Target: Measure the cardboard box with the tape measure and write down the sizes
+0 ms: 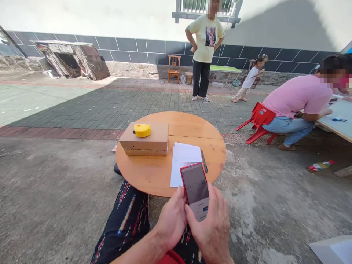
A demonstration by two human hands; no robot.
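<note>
Lower centre: left hand point(170, 218) and right hand point(214, 229) clasp red-cased smartphone point(195, 187), timer digits lit; mid-frame tape measure point(142, 130), cardboard box point(144, 143), paper sheet point(183, 157), pen point(204, 161) lie untouched on round table point(152, 176)

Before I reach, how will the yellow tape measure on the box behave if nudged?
The tape measure looks rigid and compact, probably heavy for its size. It seems to lie on its broad side on the cardboard box, so it should slide, not roll. Your left hand and right hand hold the phone.
</note>
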